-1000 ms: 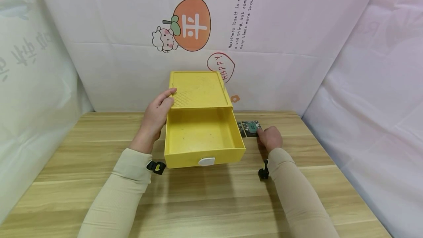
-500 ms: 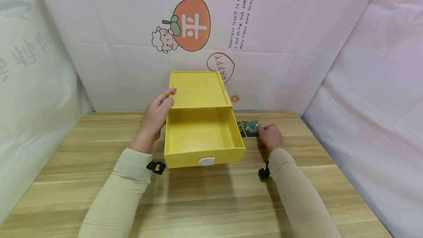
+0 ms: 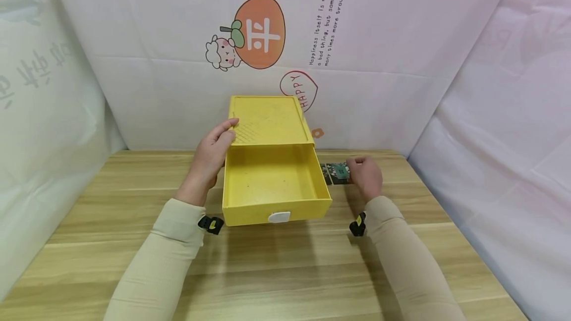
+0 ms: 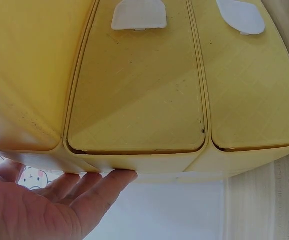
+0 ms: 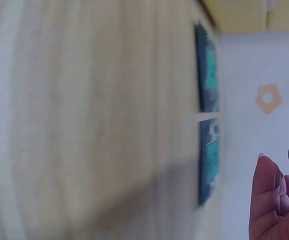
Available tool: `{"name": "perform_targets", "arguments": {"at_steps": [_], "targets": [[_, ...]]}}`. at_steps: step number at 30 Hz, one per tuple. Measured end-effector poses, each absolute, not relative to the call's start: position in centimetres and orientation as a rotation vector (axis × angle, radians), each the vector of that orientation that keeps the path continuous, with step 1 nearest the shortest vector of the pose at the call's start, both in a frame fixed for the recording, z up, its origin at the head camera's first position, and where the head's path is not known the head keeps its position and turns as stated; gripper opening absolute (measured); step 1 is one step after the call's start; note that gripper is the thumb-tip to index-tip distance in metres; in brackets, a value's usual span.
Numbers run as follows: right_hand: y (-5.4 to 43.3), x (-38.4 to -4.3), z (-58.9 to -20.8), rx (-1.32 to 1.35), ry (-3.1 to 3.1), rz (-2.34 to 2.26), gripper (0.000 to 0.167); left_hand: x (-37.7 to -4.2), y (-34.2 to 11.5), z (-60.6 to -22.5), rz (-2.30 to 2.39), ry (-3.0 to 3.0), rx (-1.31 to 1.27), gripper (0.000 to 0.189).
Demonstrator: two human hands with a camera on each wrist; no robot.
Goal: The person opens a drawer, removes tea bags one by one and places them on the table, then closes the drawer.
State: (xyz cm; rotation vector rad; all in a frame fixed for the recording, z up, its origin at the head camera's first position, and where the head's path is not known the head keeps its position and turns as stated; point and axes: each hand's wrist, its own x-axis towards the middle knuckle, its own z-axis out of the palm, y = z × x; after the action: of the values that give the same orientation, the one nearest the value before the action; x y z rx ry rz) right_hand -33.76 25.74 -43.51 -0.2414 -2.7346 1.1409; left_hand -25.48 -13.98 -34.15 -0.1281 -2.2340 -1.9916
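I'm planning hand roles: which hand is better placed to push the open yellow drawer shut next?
Probably the right hand: it looks empty, near the dark packets, right of the drawer. The left hand rests against the cabinet, likely steadying it.

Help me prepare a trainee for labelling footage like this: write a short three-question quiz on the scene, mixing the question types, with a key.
1. Which drawer of the yellow unit is pulled out? A: bottom. B: middle. C: top.
2. True or false: two dark patterned packs lie on the table with a gap between them.
3. Which of the person's grips touches the unit, and where?

Key
1. C, the top drawer.
2. True; the right wrist view shows the gap.
3. The left grip, at the unit's left side as seen from the head camera.
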Motion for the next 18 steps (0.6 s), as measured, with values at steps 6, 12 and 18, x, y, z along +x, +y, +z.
{"name": "perform_targets", "arguments": {"at_steps": [6, 12, 18], "targets": [[25.0, -33.5, -41.9, -0.238, -2.641, 1.239, 0.045, -25.5, -14.0, -34.2, -1.98, -2.237, -0.128, 0.049], [24.4, -33.0, -40.6, -0.208, -2.563, 1.344, 0.046, -25.5, -13.9, -34.2, -1.981, -2.236, -0.131, 0.049], [23.6, -32.5, -39.4, -0.163, -2.496, 1.395, 0.049, -25.5, -13.9, -34.2, -1.987, -2.233, -0.126, 0.05]]}}
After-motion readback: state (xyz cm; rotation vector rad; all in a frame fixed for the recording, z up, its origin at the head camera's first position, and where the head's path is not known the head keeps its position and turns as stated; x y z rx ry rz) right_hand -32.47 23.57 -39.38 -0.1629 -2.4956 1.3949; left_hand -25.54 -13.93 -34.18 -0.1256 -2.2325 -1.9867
